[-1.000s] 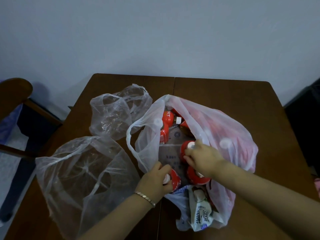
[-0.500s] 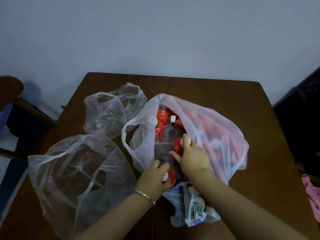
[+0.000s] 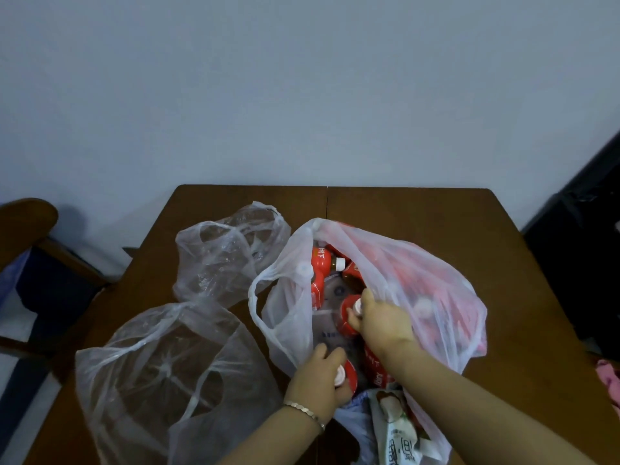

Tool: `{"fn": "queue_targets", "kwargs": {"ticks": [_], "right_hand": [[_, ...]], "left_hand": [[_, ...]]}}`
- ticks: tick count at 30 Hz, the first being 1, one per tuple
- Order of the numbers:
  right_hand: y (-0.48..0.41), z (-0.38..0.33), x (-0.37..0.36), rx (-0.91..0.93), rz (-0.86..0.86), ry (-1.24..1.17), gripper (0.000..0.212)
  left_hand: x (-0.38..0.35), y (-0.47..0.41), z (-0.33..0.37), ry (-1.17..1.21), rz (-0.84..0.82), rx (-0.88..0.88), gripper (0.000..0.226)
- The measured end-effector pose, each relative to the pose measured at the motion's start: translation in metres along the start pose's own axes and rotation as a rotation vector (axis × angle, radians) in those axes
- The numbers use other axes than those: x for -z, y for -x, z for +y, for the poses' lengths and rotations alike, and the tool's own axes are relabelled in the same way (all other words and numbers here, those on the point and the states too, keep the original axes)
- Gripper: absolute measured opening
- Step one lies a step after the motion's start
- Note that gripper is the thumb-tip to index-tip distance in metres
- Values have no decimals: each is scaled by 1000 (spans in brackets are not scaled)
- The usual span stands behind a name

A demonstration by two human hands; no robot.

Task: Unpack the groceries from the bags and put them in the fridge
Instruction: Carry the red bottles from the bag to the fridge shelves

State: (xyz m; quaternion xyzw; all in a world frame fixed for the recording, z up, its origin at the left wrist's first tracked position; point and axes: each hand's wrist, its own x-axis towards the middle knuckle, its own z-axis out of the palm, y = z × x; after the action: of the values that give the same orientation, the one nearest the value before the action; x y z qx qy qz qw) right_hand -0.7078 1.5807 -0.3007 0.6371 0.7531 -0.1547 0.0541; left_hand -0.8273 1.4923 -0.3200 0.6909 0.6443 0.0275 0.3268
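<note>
Your left hand is curled round the neck of a red-labelled bottle at the near edge of the white grocery bag, and the bottle's white cap shows between your fingers. A thin bracelet sits on that wrist. Your right hand reaches into the bag's mouth, with thumb and fingers closed round the capped top of a second red bottle lying in the middle of the bag. More red bottles lie further back inside, and others show as red blurs through the plastic on the right; their number is hard to make out through the film. The bag sits spread open on the brown table. A green-and-white packet lies at the bag's near end, just beside your right forearm. Two slack clear bags lie on the table to the left, the near clear bag close to your left arm and the far clear bag behind it. A wooden chair stands off the table's left side.
</note>
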Motion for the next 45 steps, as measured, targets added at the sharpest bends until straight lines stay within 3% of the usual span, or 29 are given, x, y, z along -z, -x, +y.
{"fn": "queue_targets", "kwargs": {"ticks": [4,8,12,15,20,25,35,38,45], "right_hand": [[16,13,4,27,-70,-3,40],[32,23,35,80,-17,-190,38],[50,20,84,306,40,-224,40],[74,14,123,564,29,-93,46],[132,-15,168,887,42,89,35],[213,-53,178,1166,66,226,37],[507,-140,115,1876,79,292,29],[616,-138,90,2050,60,288,28],[887,-94,23,2345,-177,245,35]], "left_hand": [[11,2,14,57,39,72,31],[28,14,33,140,213,136,17],[54,45,58,230,433,229,14],[72,81,84,315,636,322,12],[83,161,112,250,798,508,19],[59,271,126,221,925,734,21],[-77,566,190,177,1275,1337,18],[-136,654,230,173,1352,1494,16],[-285,852,355,198,1449,1841,18]]}}
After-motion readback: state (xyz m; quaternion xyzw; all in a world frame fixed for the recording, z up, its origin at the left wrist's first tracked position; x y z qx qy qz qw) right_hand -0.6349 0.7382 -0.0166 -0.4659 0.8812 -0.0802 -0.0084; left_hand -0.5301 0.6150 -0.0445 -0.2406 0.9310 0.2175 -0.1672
